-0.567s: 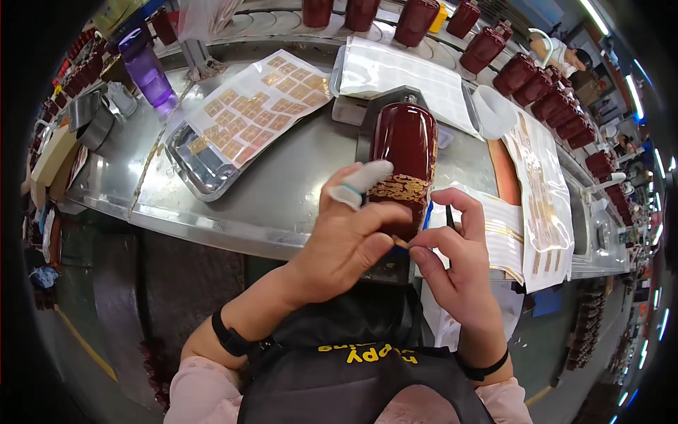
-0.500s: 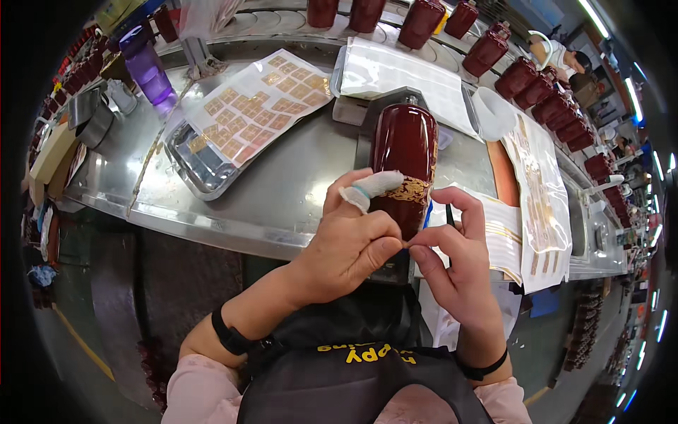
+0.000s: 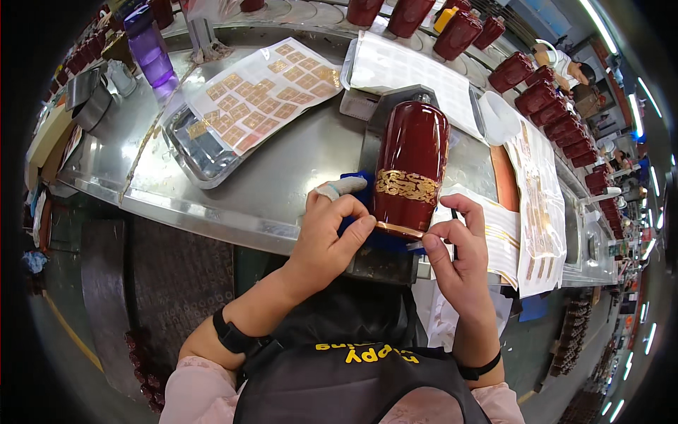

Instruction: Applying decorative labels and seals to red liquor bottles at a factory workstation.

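A dark red glossy bottle [image 3: 412,145] lies on a dark stand [image 3: 381,267], its neck pointing away from me. An ornate gold band wraps its lower body. Across its base edge runs a thin gold strip [image 3: 400,230]. My left hand [image 3: 326,230], with a white cover on one finger, pinches at the strip's left end. At the other end, my right hand [image 3: 460,247] has thumb and forefinger closed on the strip. A slim dark stick [image 3: 453,212] shows between its other fingers. Blue cloth [image 3: 360,189] shows beside and beneath the bottle.
Left, a sheet of gold decals [image 3: 265,95] leans over a metal tray [image 3: 205,159]. A purple water bottle [image 3: 150,53] stands behind. White sheets [image 3: 417,71] lie beyond the stand; striped decal sheets [image 3: 540,205] lie right. Red bottles [image 3: 458,34] line the conveyor; a person [image 3: 571,71] sits far right.
The bottle has turned, bringing the gold band round to face up. My hands have moved apart, from nearly touching to either side of the base, and the gold strip now shows across it.
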### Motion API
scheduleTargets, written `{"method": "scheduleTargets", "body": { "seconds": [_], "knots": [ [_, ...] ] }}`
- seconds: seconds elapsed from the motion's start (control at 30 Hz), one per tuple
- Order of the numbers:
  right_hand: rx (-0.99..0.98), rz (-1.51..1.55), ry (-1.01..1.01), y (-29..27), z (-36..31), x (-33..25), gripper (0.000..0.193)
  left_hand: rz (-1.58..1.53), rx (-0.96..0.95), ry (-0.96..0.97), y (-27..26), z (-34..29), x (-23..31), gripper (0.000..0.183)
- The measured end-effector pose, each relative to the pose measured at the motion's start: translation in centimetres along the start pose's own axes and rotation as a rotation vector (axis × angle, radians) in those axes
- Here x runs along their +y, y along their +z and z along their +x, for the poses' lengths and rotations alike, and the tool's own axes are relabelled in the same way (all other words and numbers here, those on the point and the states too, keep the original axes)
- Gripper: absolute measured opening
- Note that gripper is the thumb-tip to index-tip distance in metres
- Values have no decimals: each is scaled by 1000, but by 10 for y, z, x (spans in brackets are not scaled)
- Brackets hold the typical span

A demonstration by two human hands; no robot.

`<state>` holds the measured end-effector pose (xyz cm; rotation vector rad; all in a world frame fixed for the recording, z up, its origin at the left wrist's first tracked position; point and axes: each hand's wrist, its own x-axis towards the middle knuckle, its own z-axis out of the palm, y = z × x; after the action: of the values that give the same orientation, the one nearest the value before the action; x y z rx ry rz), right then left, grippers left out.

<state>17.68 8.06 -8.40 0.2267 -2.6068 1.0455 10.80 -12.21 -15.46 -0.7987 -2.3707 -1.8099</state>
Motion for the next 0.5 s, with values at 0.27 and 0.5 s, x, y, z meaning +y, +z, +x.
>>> {"method": "scheduleTargets", "body": {
  "seconds": [0.27,0.5],
  "knots": [
    [-30,7,19,-3,3,0,6,-78,55,-86,7,6,8,32],
    [-34,2,50,-7,0,0,6,-48,57,-90,13,6,8,47]
  ]
}}
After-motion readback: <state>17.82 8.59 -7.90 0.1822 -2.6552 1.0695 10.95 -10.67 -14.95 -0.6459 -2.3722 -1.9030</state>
